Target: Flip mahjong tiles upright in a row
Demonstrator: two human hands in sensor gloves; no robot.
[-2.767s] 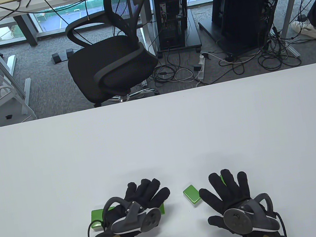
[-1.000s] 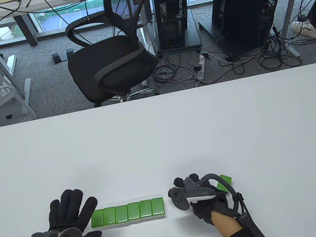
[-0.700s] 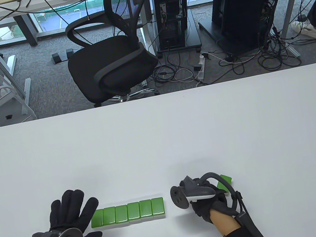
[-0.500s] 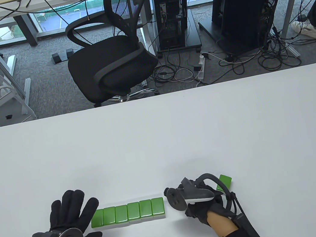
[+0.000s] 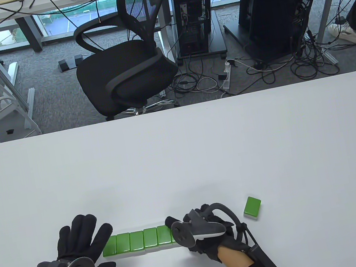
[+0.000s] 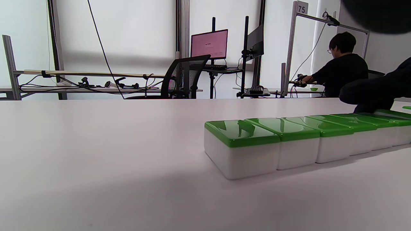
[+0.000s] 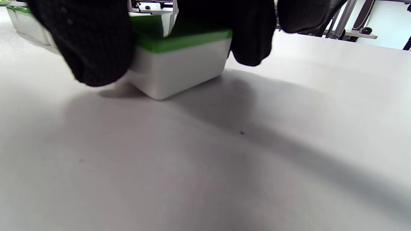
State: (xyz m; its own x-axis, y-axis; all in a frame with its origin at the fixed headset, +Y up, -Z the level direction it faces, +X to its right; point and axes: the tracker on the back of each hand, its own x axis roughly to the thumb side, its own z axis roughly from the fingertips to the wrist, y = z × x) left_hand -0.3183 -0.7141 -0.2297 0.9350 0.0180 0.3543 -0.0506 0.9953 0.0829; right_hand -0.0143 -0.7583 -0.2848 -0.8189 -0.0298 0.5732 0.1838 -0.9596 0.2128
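Several mahjong tiles [image 5: 136, 240] lie flat in a straight row, green backs up, white bodies below; the row also shows in the left wrist view [image 6: 289, 141]. My left hand [image 5: 95, 251] lies open and flat at the row's left end, holding nothing. My right hand [image 5: 180, 224] curls over the row's right end. In the right wrist view its fingers [image 7: 90, 48] are around the rightmost tile [image 7: 179, 61], thumb on the near side, other fingers over the top and end. One loose tile [image 5: 252, 207] lies flat to the right, apart from the row.
The white table [image 5: 181, 153] stretches far beyond the tiles. A black office chair [image 5: 125, 70] stands past the far edge. The near edge is close below both wrists.
My right hand has moved left from beside the loose tile onto the right end of the row, uncovering the loose tile. My left hand and the row have stayed put.
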